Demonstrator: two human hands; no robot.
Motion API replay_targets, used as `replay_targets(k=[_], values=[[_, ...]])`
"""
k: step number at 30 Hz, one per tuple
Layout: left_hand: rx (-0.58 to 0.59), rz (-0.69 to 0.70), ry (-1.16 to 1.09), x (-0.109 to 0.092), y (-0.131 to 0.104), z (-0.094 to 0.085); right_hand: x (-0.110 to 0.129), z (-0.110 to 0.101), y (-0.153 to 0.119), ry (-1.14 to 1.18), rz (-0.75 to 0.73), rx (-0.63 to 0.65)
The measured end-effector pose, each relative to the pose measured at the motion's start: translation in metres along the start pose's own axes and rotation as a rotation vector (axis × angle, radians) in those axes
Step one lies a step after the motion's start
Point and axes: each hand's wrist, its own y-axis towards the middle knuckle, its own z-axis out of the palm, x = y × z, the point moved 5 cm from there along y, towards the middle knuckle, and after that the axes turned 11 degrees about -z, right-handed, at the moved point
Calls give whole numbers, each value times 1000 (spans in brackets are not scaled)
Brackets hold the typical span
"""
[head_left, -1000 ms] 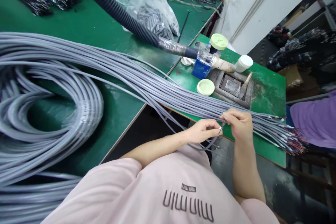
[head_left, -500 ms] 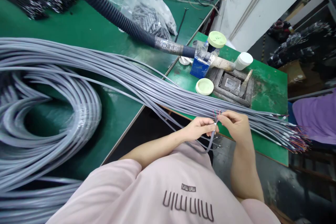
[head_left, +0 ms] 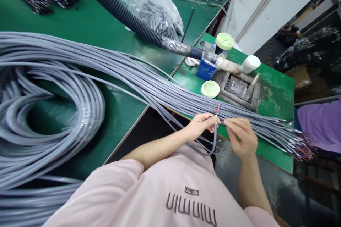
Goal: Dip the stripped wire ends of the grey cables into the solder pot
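Note:
Pinched between the thumb and fingers of my left hand is the end of a grey cable. Thin coloured wires fan upward out of its stripped end, and the cable bends down in a curve toward my shirt. My right hand is just to the right, apart from these wires, with thumb and fingertips closed together. Whether anything small is between those fingertips I cannot make out. Just beyond both hands runs a thick bundle of grey cables, whose stripped ends lie at the right.
A large cable coil lies on the left. Behind the bundle stand a solder pot, a pale green lid, a white jar, a blue box and a black hose. A person in a purple top is at the right.
My right hand has drawn back to the right, away from the coloured wires, which now spread apart above my left hand. The left hand keeps its hold on the cable.

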Motion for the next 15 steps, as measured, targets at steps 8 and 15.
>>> replay_targets(k=[8,15], values=[[-29,16,-62,-25,-5,9,4,8,1,-183,-231,98],[249,454,413,-115,-129,72,-37,-27,48,-229,37,-283]])
